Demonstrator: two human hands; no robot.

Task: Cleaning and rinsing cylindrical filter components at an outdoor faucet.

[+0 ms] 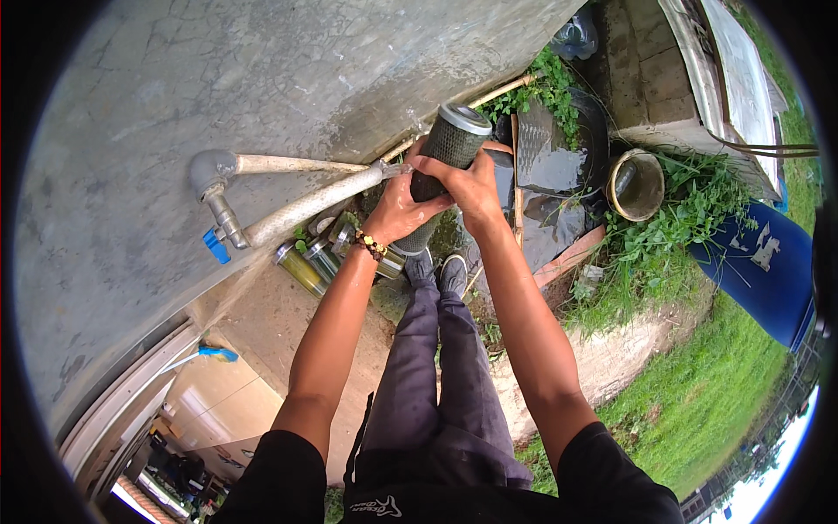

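A dark cylindrical filter cartridge [453, 147], mesh-walled with a silvery metal end ring, is held tilted over the wet ground in front of me. My left hand [401, 211], with a beaded bracelet at its wrist, is closed round the cartridge's left side. Across its upper middle my right hand [474, 190] is wrapped, fingers overlapping those of the left. Both hands look wet. Beside my left hand ends a thick whitish hose [314, 205], where water splashes out by the cartridge. The cartridge's lower part is partly hidden behind my hands and wrist.
At left, a grey pipe elbow [212, 170] and blue-handled tap [216, 246] stand out from the concrete wall [209, 79]. Several metal-ended cylinders [301, 269] lie near my feet. Rightward are a dark water-filled basin [596, 131], a bucket [635, 185] and a blue barrel [755, 271].
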